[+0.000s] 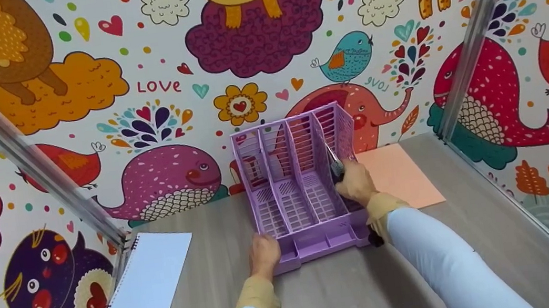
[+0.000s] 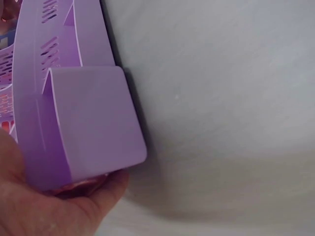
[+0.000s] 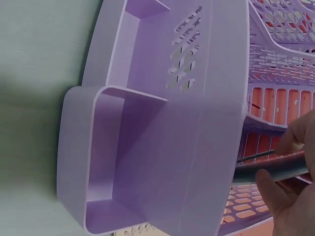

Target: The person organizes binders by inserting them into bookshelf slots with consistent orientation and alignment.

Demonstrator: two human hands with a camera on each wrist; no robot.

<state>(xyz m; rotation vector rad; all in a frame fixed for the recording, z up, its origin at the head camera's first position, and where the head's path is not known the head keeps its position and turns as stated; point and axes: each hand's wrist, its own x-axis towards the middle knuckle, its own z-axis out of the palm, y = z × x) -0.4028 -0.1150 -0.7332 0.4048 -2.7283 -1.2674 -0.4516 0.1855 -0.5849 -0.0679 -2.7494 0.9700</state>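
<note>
A purple plastic desktop file rack [image 1: 310, 226] with upright dividers and small front trays stands against the back wall. At its front left corner, my left hand [image 1: 265, 253] grips the rack; the left wrist view shows the thumb and fingers around the corner of the front tray [image 2: 98, 118]. My right hand [image 1: 356, 183] reaches into the rightmost slot. There it pinches a thin, dark, book-like item [image 3: 270, 168] between thumb and fingers. Seen nearly edge-on, that item stands in the slot beside a divider, its lower part hidden by the rack's front wall [image 3: 197, 123].
A white spiral notebook [image 1: 151, 281] lies on the table at the left. To the right of the rack lies a flat peach-coloured sheet or folder [image 1: 405, 176]. Patterned walls with metal posts [image 1: 471, 38] bound the wooden-looking table [image 1: 335, 294].
</note>
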